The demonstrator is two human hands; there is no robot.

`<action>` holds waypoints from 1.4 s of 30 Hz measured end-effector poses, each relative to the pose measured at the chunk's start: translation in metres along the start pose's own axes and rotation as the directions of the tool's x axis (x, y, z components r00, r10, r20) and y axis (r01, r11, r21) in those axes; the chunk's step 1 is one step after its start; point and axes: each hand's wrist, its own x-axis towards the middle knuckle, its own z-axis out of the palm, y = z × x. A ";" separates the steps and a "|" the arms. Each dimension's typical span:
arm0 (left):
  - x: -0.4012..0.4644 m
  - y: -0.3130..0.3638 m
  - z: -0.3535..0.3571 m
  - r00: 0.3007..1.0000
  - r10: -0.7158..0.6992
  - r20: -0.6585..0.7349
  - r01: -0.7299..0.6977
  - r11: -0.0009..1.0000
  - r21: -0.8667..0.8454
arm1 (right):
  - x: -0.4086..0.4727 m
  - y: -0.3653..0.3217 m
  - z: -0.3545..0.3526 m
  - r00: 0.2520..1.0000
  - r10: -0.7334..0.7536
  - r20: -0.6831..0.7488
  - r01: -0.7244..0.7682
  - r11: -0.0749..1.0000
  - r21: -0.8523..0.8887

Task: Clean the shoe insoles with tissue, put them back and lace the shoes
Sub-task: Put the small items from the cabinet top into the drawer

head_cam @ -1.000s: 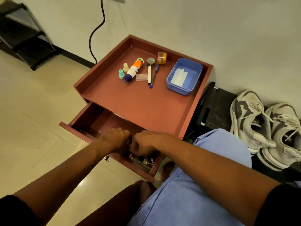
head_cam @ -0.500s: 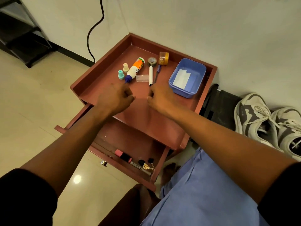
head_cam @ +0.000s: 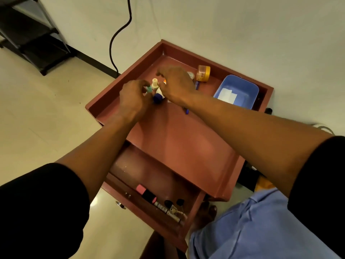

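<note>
A red-brown wooden side table point(head_cam: 186, 146): the left hand point(head_cam: 133, 98) pinches a small teal bottle point(head_cam: 149, 89), the right hand point(head_cam: 177, 84) hovers open. Folded white tissue point(head_cam: 226, 94) lies at two o'clock (reach there); shoes unseen.

Two hands: left hand point(head_cam: 133, 99), right hand point(head_cam: 177, 85). On the red table point(head_cam: 179, 139): one blue tub point(head_cam: 250, 90), one orange jar point(head_cam: 203, 73), one blue-capped bottle point(head_cam: 158, 97), two small bottles, teal point(head_cam: 149, 89) and cream point(head_cam: 155, 83), one blue pen point(head_cam: 185, 110). One open drawer point(head_cam: 155, 176) below, one black cable point(head_cam: 119, 34) on the wall.
</note>
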 end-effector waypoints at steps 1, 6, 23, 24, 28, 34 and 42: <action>0.002 -0.002 0.001 1.000 0.000 -0.013 0.000 1.000 -0.011 | 0.008 -0.002 0.004 1.000 -0.015 0.011 0.015 1.000 -0.023; 0.013 -0.013 0.003 0.997 0.021 -0.074 -0.025 0.998 -0.050 | 0.038 -0.001 0.024 0.998 -0.034 0.061 0.040 0.994 -0.098; -0.035 -0.031 -0.044 0.987 -0.088 -0.136 0.033 0.931 -0.362 | -0.007 -0.039 0.024 0.951 0.077 -0.301 0.015 0.956 0.292; -0.049 -0.033 -0.053 0.989 -0.103 -0.106 0.053 0.916 -0.398 | -0.020 -0.043 0.021 0.954 0.091 -0.286 0.011 0.943 0.334; -0.099 -0.045 -0.081 0.983 -0.145 0.116 0.184 0.854 -0.486 | -0.076 -0.060 0.017 0.982 0.112 -0.151 -0.036 0.901 0.432; -0.145 -0.063 -0.093 0.894 -0.104 0.435 0.252 0.921 -0.298 | -0.164 -0.080 0.013 0.987 0.068 0.147 -0.124 0.903 0.411; -0.161 -0.066 -0.036 0.735 -0.049 0.676 0.065 0.998 0.002 | -0.221 -0.092 0.047 0.852 -0.172 0.494 0.113 0.983 0.148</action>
